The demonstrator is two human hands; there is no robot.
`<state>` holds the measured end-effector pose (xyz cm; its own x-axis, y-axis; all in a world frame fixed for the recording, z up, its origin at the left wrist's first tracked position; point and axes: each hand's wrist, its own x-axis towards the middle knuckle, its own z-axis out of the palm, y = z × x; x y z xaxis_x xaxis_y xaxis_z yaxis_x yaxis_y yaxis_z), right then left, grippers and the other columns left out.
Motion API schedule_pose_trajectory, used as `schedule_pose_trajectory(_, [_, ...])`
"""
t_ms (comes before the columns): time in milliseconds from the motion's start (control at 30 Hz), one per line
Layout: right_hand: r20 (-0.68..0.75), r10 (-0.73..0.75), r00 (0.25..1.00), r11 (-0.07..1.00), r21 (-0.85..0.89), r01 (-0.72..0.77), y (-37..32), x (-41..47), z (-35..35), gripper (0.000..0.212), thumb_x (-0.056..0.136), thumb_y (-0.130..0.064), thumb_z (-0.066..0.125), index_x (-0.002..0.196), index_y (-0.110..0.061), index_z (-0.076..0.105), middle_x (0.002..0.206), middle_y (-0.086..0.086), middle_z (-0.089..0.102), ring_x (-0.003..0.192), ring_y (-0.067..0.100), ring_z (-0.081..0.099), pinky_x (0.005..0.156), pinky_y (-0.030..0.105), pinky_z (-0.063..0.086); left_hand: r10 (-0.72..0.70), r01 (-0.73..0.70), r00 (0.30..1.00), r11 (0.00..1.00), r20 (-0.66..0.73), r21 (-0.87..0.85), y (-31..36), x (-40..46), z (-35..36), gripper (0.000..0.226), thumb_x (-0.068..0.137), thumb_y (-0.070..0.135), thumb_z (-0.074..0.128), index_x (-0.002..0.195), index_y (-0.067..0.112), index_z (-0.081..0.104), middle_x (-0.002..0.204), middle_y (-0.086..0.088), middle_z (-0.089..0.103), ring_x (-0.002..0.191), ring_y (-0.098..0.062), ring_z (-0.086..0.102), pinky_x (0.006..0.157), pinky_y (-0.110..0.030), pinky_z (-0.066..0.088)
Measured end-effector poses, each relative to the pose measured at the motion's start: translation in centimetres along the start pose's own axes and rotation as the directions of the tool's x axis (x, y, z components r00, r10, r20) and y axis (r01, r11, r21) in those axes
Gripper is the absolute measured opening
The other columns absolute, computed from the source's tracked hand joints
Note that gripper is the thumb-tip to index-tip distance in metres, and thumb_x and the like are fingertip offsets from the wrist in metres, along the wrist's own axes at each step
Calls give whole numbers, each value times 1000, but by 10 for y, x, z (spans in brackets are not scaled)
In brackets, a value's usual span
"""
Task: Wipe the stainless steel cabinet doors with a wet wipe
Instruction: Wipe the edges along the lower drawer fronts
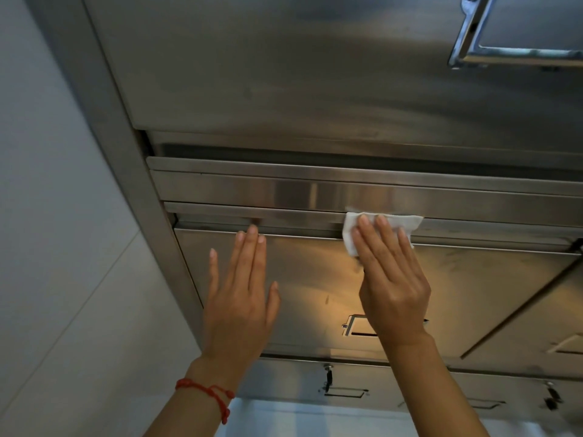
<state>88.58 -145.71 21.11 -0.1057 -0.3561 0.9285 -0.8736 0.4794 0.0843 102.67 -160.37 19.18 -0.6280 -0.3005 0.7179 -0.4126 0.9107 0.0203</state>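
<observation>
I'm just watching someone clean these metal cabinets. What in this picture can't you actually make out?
- Wet wipe: mostly covered in the head view by the fingers of the right hand, so its full size is hidden.
- Recessed handle on the lower cabinet door: partly behind the right wrist.
- Upper door's handle: cut off by the right edge.
- Left hand: whether its palm touches the door is unclear.
- Small lock below: too small to read.

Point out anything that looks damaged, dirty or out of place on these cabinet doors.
Nothing looks damaged or askew. The door under the left hand shows small dark smudges; the right hand presses the wet wipe at its top edge.
</observation>
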Motion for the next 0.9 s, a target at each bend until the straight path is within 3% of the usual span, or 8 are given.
schedule_pose_trajectory(133, [-5,23,1000,999,-27,-23,15,-8,-8,29,96,3,51,125,3,55,134,16,50,133,25,41,112,44,33,6,-6,1000,1000,10,-9,-1,0,-2,56,91,24,38,140,-2,33,148,-18,35,138,-28,28,109,-56,23])
schedule_pose_trajectory(333, [-43,98,994,995,0,-98,12,-8,-9,25,101,-1,43,119,4,59,128,20,55,128,26,45,110,42,35,-11,12,1000,999,23,-30,1,1,-1,58,91,25,37,141,-3,31,148,-19,33,139,-29,26,110,-55,20])
schedule_pose_trajectory(500, [-39,97,995,995,17,-96,1,-4,-4,37,84,16,57,119,5,61,127,20,57,123,34,51,107,45,39,-18,19,1000,999,19,-46,3,1,-1,57,91,25,38,140,-4,33,148,-19,34,139,-29,26,110,-55,19])
schedule_pose_trajectory(900, [-9,25,1000,996,81,-24,-49,14,19,53,74,17,63,124,0,58,135,13,50,130,24,44,113,40,32,-11,14,999,997,38,-80,-4,-1,-1,61,90,27,38,144,1,27,151,-15,29,142,-25,21,112,-54,16])
